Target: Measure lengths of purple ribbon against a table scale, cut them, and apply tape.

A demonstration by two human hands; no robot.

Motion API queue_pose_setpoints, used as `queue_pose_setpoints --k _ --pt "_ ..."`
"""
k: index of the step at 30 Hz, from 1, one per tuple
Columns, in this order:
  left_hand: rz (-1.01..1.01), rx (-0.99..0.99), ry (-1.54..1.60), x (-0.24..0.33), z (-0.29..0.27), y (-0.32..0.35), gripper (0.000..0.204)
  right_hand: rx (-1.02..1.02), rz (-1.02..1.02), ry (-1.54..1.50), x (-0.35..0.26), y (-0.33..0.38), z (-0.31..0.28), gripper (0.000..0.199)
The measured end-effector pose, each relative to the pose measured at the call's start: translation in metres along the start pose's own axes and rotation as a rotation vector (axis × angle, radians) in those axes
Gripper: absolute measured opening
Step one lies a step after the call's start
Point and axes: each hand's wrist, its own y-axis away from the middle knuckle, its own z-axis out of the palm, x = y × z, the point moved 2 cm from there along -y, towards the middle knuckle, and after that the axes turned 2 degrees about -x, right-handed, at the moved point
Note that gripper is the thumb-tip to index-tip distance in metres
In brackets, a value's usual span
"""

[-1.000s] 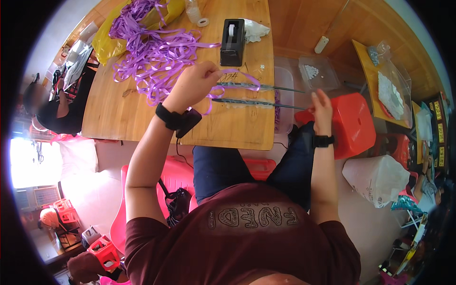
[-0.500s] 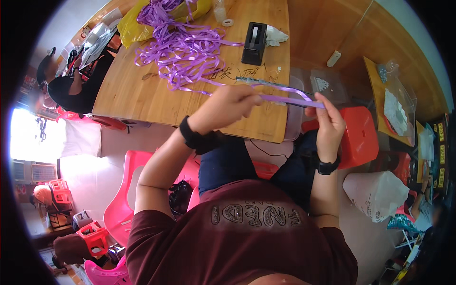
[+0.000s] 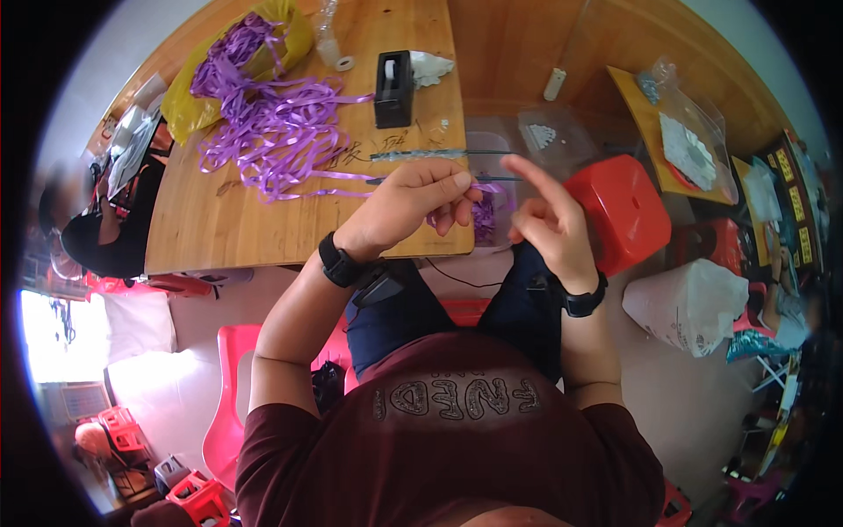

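Observation:
My left hand (image 3: 428,195) is closed in a pinch over the table's right edge. A purple ribbon (image 3: 347,176) runs into it from a loose tangled heap (image 3: 277,123). My right hand (image 3: 551,227) is apart from it to the right, index finger stretched out, other fingers loosely bent, with nothing visible in it. Two thin dark rods (image 3: 493,152) stick out past the table edge; the nearer one passes behind my left hand. Clear tape (image 3: 417,155) lies along the farther rod on the wooden table (image 3: 263,237).
A black tape dispenser (image 3: 393,92) stands beyond my hands beside crumpled white paper (image 3: 430,68). The ribbon heap spills from a yellow bag (image 3: 180,105). Below the table edge, a clear bin (image 3: 499,230) holds purple ribbon. A red stool (image 3: 619,215) and a white sack (image 3: 685,307) are at right.
The ribbon was stretched between both hands; my right hand has let go and moved left and slightly down, its index finger now extended. The view has shifted, so the table appears farther left.

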Motion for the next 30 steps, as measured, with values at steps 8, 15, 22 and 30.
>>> queue_pose_setpoints --k 8,15,22,30 --pt "-0.119 -0.136 -0.026 -0.005 0.015 -0.024 0.029 -0.014 -0.018 -0.129 0.008 0.000 -0.005 0.047" --pt "-0.066 0.006 -0.165 -0.025 0.018 -0.032 0.025 0.237 -0.175 0.158 0.012 -0.002 -0.025 0.015" --pt "-0.136 -0.118 -0.071 -0.032 0.022 -0.036 0.023 0.124 -0.405 0.564 0.010 -0.004 -0.025 0.028" --pt "0.040 -0.049 -0.194 -0.039 0.035 -0.028 0.020 0.101 -0.323 0.364 0.013 -0.007 -0.018 0.014"
